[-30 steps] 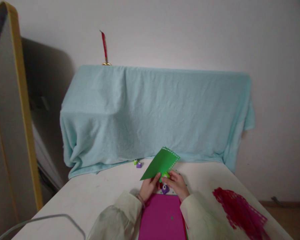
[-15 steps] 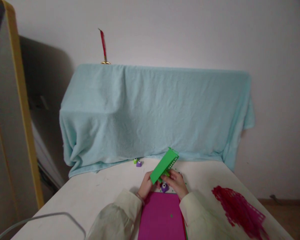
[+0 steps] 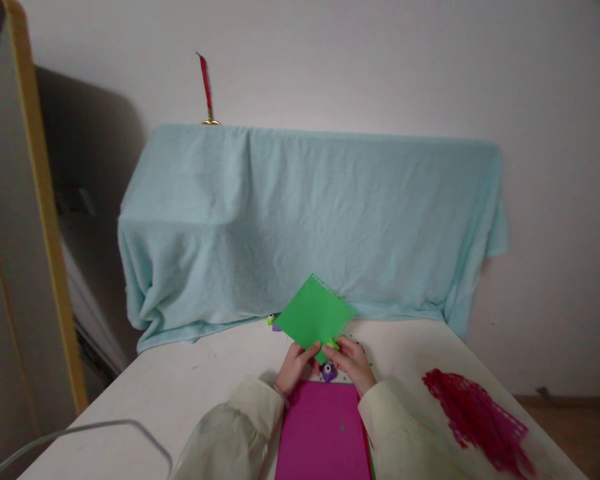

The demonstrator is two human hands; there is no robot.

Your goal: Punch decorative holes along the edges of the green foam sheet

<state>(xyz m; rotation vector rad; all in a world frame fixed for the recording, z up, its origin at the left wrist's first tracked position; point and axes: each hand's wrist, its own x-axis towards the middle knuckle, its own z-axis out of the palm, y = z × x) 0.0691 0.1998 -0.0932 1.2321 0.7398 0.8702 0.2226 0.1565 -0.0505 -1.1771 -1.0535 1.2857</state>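
Green paper [image 3: 314, 315]: one square sheet, held off the surface and tilted corner-up like a diamond, with a row of small punched holes along its upper right edge. Its lower corner sits between the two hands, in front of the draped blue cloth [image 3: 310, 220].

Left hand [image 3: 296, 367]: fingers closed on the lower left edge of the green paper, thumb on the near face, pinching it.

Right hand [image 3: 351, 361]: fingers curled at the paper's lower corner around a small light green punch [image 3: 333, 345]. Only a sliver of this object shows, so its identification is probable rather than certain. The hand is closed on it.

Directly below the hands, a small purple punch [image 3: 329, 372] rests on the surface at the far edge of a magenta sheet [image 3: 323, 433], which lies flat between the person's pale sleeves. A thin edge of further coloured sheets shows under the magenta sheet on its right side.

Behind the green paper, at the foot of the cloth, two more small punches [image 3: 273, 323], one green and one purple, are partly hidden by the paper's left corner.

On the right of the white surface [image 3: 200, 387], well apart from the hands, lies a red perforated sheet [image 3: 473, 417], crumpled and irregular in outline.

Near left: a grey cable [image 3: 105, 430] loops over the surface edge. A red object [image 3: 207, 83] stands upright above the cloth
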